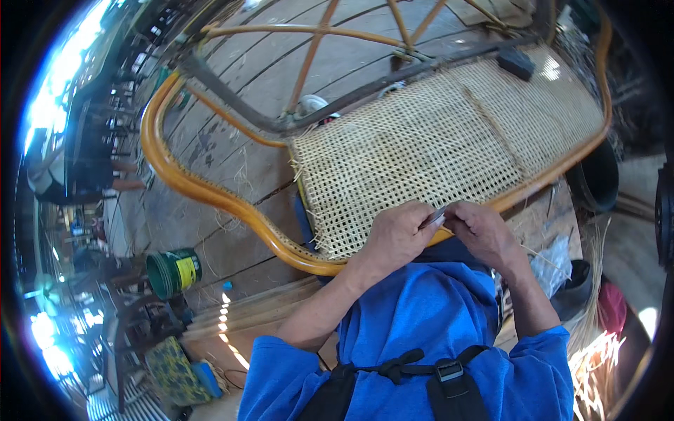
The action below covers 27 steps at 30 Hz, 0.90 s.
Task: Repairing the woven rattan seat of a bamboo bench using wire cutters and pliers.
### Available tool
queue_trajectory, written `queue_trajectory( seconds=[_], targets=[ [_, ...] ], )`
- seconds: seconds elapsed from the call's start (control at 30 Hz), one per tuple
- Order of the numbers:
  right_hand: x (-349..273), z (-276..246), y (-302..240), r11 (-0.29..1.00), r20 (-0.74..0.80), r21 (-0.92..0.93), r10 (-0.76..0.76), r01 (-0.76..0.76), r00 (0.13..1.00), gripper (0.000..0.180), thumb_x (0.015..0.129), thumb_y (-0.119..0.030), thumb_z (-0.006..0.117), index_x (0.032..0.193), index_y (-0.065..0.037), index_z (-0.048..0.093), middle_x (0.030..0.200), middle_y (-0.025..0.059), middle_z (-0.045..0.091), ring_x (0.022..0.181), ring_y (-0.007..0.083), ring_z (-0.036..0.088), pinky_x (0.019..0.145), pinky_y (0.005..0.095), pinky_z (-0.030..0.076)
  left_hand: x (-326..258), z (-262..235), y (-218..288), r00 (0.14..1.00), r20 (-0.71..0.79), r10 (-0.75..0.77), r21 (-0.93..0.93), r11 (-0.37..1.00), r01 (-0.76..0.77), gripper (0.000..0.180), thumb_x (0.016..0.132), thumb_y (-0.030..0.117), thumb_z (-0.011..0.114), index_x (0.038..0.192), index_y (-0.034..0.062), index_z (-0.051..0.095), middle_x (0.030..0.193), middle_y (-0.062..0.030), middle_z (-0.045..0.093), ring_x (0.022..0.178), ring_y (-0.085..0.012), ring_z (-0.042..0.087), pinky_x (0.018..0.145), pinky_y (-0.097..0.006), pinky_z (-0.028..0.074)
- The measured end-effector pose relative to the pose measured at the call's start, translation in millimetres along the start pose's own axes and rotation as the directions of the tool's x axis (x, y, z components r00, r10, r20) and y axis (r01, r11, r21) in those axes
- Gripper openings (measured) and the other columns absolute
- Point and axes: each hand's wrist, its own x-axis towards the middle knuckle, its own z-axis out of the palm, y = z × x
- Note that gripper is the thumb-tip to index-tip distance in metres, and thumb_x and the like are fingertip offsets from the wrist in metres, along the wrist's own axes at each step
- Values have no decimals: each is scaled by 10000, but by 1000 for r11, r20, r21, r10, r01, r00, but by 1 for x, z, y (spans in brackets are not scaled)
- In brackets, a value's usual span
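A thin pale cane strip (435,217) sits pinched between both hands right at the near rim of the woven cane panel (435,140), its long axis running left to right. Left hand (397,235) is curled shut on one end, right hand (484,231) closed on the other, equally near. The orange rattan frame (210,193) curves away to the left.

Head view: left hand (394,236) and right hand (483,231) meet at the near edge of a woven cane panel (435,140), both pinching a thin pale strip (437,217) between the fingertips (strip mostly hidden). Panel sits in a curved orange rattan frame (210,193). Green can (173,272) at 8 o'clock on the plank floor (225,151); dark block (517,63) on the panel at 1 o'clock.
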Motion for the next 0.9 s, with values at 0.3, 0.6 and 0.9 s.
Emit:
queue_trajectory(
  seconds=[0.3, 0.6, 0.9],
  targets=[
    [-49, -47, 146, 867, -135, -298, 376, -399, 917, 162, 856, -182, 518, 903, -32, 558, 761, 160, 588, 737, 320, 579, 654, 386, 441, -21, -61, -83, 742, -250, -621, -458, 752, 475, 154, 824, 169, 587, 742, 42, 612, 592, 34, 493, 485, -32, 414, 436, -186, 327],
    [-293, 15, 132, 428, -419, 407, 873, -807, 251, 244, 843, -247, 554, 837, -6, 594, 742, 183, 618, 725, 272, 631, 647, 394, 462, 31, 13, -63, 796, -32, -605, -684, 593, 424, 182, 869, 204, 591, 833, 27, 566, 662, -8, 515, 472, -90, 452, 411, -223, 384],
    [-342, 167, 141, 76, -246, 415, 969, -907, -32, 227, 812, -237, 562, 838, -16, 607, 832, 234, 610, 838, 385, 598, 714, 451, 463, 32, 48, -48, 822, 30, -569, -614, 638, 465, 181, 886, 206, 561, 858, 27, 566, 664, -4, 516, 466, -84, 459, 401, -230, 399]
  ],
)
